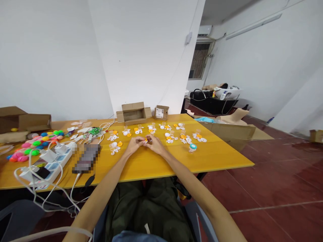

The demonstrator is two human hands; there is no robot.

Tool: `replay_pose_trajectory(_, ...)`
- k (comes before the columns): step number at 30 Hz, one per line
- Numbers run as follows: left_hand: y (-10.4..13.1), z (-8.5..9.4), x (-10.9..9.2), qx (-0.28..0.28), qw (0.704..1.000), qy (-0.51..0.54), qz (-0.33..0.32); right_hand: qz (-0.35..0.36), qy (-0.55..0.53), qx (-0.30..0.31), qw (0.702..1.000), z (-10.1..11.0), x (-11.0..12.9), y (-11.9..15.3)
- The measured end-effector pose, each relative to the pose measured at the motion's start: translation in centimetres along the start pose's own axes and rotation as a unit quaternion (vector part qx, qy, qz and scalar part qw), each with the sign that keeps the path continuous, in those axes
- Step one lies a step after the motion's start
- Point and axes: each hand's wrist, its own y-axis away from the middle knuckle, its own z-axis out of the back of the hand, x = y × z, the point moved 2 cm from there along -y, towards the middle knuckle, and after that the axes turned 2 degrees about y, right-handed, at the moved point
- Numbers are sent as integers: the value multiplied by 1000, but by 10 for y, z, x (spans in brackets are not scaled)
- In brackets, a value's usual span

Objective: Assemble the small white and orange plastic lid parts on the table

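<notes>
My left hand (134, 144) and my right hand (154, 145) meet over the middle of the yellow table (161, 164). Both sets of fingers are closed on a small orange plastic piece (145, 140), mostly covered by the fingertips. Around them lie small groups of white discs, orange round parts and clear cups. One such group has an orange part (119, 144) to the left of my left hand. Another, with a white disc (167, 134), is right of my right hand. Farther right stands a clear container with a teal lid (193, 146).
On the left are a power strip (54, 166) with tangled white cables, a phone (86, 158) and several coloured plastic balls (32, 144). An open cardboard box (133, 114) and a smaller box (161, 112) stand against the wall. A large carton (227, 132) is beyond the right edge.
</notes>
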Motion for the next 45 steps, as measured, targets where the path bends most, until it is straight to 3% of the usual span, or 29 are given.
replay_pose_trajectory(16,-2,0,8,-15,1000,-9,-8,10,24,-11,1000,-2,-3,1)
replay_pose_trajectory(30,1,-2,-2,4,1000,-10,-5,11,-9,7,1000,-3,-5,0)
replay_pose_trajectory(45,0,3,-1,-48,998,6,-28,8,31,21,999,-1,0,0)
